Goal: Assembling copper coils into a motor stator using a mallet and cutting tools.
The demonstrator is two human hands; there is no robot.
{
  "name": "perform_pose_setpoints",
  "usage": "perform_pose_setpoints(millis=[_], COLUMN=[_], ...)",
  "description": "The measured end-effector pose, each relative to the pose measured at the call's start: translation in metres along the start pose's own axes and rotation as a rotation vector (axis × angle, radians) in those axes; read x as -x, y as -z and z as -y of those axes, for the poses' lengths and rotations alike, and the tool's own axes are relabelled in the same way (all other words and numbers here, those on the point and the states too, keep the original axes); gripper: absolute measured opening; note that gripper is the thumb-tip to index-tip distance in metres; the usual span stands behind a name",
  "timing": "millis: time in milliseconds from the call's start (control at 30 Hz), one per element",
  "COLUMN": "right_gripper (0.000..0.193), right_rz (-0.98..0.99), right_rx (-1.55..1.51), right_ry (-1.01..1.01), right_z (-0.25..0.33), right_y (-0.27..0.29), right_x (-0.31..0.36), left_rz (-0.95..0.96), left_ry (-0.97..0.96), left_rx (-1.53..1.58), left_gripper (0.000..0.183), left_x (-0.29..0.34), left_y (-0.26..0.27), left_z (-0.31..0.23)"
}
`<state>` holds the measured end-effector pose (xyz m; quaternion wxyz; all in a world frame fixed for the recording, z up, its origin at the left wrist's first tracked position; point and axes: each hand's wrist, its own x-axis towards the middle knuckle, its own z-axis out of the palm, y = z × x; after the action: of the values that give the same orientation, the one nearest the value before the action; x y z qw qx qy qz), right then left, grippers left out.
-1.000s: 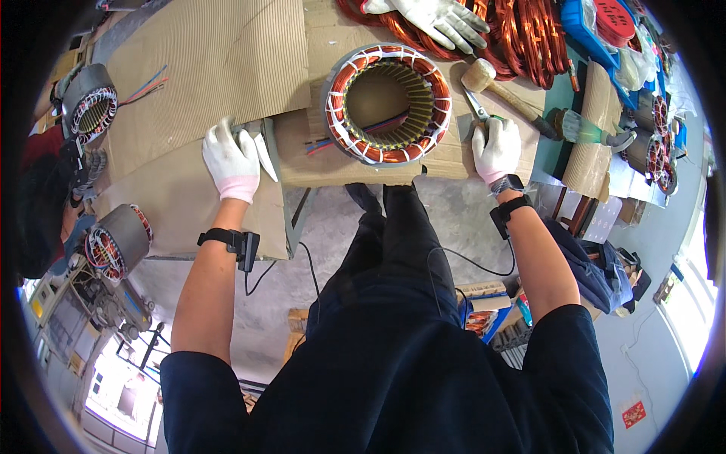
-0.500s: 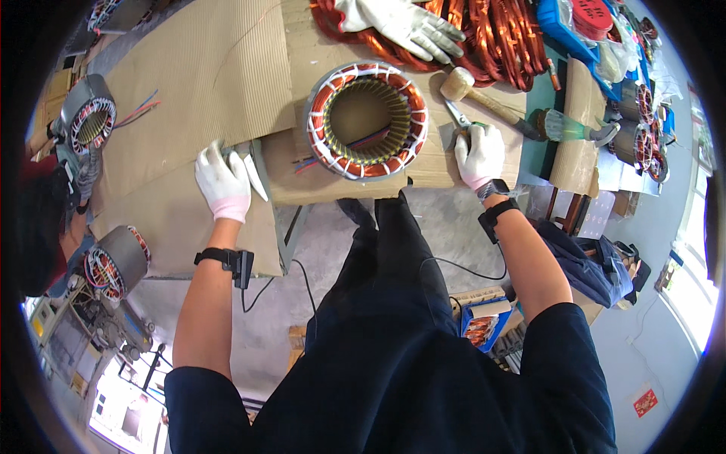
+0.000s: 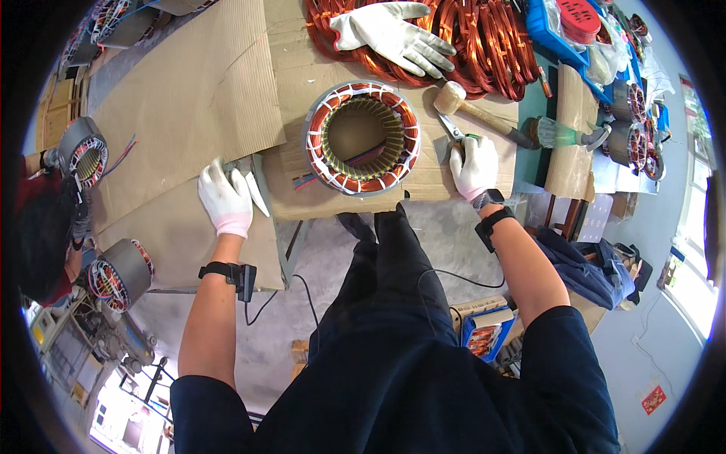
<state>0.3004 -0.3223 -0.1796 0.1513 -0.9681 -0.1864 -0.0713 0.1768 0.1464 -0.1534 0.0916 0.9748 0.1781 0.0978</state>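
My right hand (image 3: 476, 168), in a white glove with a pink cuff, is closed around the handles of a pair of scissors (image 3: 451, 127). The metal blades point away to the upper left. On the cardboard at the left rests my gloved left hand (image 3: 224, 198), its fingers loosely bent and thumb apart. Beside the thumb lies a white pointed strip (image 3: 258, 195); no grip on it shows. Between my hands stands a motor stator (image 3: 312, 140), with copper windings tied in white cord around its open bore. Red and blue leads (image 3: 305, 181) come out at its lower left.
Copper coils (image 3: 484, 49) and a loose white glove (image 3: 389, 36) lie at the back. A mallet (image 3: 484, 115) and a brush (image 3: 556, 132) are at the right, near a blue bin (image 3: 546, 29). At far left, a co-worker's hand (image 3: 81, 212) is near other stators (image 3: 125, 272).
The whole view has shifted slightly, so the table appears lower. Both my hands keep nearly the same places, the right still on the scissors. The co-worker at the left has moved slightly.
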Motion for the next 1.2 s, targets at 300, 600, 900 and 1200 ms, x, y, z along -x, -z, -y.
perform_pose_setpoints(millis=[300,600,900,1200], right_gripper=[0.022,0.022,0.022,0.021], right_rz=[-0.006,0.012,0.032,0.026], right_rx=[-0.017,0.005,-0.026,-0.036], right_ry=[0.002,0.003,-0.007,-0.013], right_z=[0.002,-0.0006,-0.0033,0.0002], right_y=[0.0013,0.0006,0.0019,0.0026], right_x=[0.0013,0.0009,0.0012,0.0004], left_rz=[-0.022,-0.002,-0.018,-0.019], left_ry=[-0.019,0.01,0.003,0.003], left_rx=[0.012,0.012,0.023,0.04], left_gripper=[0.041,0.04,0.034,0.038], left_x=[-0.0014,0.0005,-0.0016,-0.0005], left_y=[0.0026,0.0008,-0.0019,-0.0011], left_z=[-0.0035,-0.0018,-0.0058,-0.0014])
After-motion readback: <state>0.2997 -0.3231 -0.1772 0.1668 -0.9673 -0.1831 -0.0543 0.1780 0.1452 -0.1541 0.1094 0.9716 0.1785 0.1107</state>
